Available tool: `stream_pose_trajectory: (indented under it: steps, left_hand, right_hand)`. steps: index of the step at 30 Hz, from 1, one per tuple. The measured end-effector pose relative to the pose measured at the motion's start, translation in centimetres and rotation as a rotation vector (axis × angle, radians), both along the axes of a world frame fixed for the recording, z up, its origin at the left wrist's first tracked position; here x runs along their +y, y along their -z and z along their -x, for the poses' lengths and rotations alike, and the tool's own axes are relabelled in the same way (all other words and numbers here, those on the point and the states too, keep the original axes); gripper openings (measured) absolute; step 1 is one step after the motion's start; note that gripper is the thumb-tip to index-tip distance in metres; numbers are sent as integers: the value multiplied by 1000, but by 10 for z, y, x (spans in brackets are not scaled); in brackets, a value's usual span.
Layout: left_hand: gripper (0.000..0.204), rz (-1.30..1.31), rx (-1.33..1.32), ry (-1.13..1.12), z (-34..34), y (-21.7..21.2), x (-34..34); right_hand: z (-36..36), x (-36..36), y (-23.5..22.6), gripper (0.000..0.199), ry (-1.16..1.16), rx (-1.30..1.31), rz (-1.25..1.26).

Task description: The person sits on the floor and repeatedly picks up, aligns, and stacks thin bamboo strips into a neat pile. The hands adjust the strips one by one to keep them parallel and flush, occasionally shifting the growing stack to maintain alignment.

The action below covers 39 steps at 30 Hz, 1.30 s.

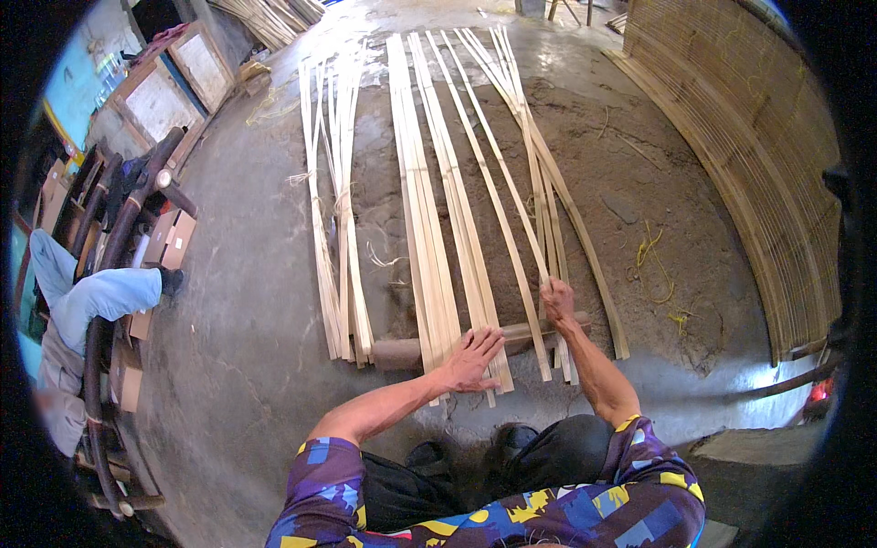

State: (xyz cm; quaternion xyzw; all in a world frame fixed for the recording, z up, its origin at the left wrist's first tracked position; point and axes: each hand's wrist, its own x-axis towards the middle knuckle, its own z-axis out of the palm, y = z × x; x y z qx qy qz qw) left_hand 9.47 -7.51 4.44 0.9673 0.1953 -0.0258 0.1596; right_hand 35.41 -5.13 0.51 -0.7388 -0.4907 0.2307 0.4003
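Observation:
Long pale bamboo strips (422, 247) lie side by side on the floor, running away from me. Their near ends rest across a wooden log (396, 354). My left hand (473, 361) lies flat over the near part of the middle strips, fingers stretched out. To its right, my right hand (558, 301) is closed around the near end of a narrow bamboo strip (505, 187), just above the log. Beside that hand, more strips (575, 205) cross one another at the right. A separate bunch of strips (347, 247) lies at the left, tied partway along.
A large slatted bamboo mat (740, 164) stands curved along the right side. Yellow twine (649, 251) lies on the brown floor. At the left, a person in light jeans (119, 297) sits on a bamboo bench (114, 247) near cardboard boxes (171, 239).

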Motion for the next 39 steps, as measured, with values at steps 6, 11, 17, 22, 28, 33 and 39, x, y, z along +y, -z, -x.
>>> stream_pose_trajectory:
  steps: [6, 11, 17, 22, 28, 33, 39]
  left_hand:
    - [91, 17, 59, -40, -4, 1, 0]
    - [89, 91, 8, -71, -4, 1, 1]
    - [88, 87, 60, -113, -7, -4, 3]
    - [92, 58, 132, -116, -10, -2, 2]
    - [92, 144, 80, -132, -5, -1, 3]
    - [86, 128, 34, -121, 0, -5, 4]
    - [84, 103, 41, -119, 3, -5, 4]
  right_hand:
    - [10, -4, -4, 37, 116, -738, -127]
    - [33, -16, -11, 41, -169, -428, -22]
    - [46, -14, 7, 46, -214, -162, 112]
    - [61, 24, 14, 46, -250, 14, 197]
    - [73, 34, 11, 54, -314, -72, 185]
    - [75, 22, 20, 56, -279, 61, -54]
    - [73, 18, 27, 57, -218, 185, 90]
